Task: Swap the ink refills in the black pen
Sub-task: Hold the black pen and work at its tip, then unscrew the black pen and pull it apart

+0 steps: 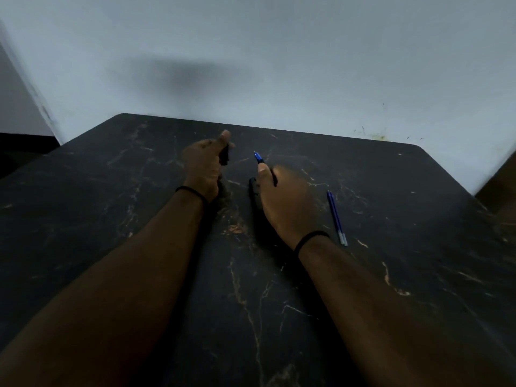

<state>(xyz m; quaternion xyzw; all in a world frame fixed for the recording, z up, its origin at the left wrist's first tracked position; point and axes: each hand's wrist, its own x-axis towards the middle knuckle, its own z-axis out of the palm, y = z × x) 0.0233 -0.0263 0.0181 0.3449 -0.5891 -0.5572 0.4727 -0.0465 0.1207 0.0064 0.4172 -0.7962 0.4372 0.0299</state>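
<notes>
My left hand [205,166] is closed around a short black pen part [224,156] that pokes up between thumb and fingers. My right hand [284,202] grips the black pen barrel [255,199], whose lower end shows below the palm. A blue refill tip [258,157] sticks out above my right thumb, pointing toward the left hand. The two hands are apart, a small gap between the black part and the blue tip. Two blue ink refills [336,216] lie side by side on the table to the right of my right wrist.
The dark marble-patterned table [139,219] runs up to a pale wall [279,65] at the back. Its rounded far corners show at left and right. A brown object [499,185] stands past the right edge. Both wrists wear black bands.
</notes>
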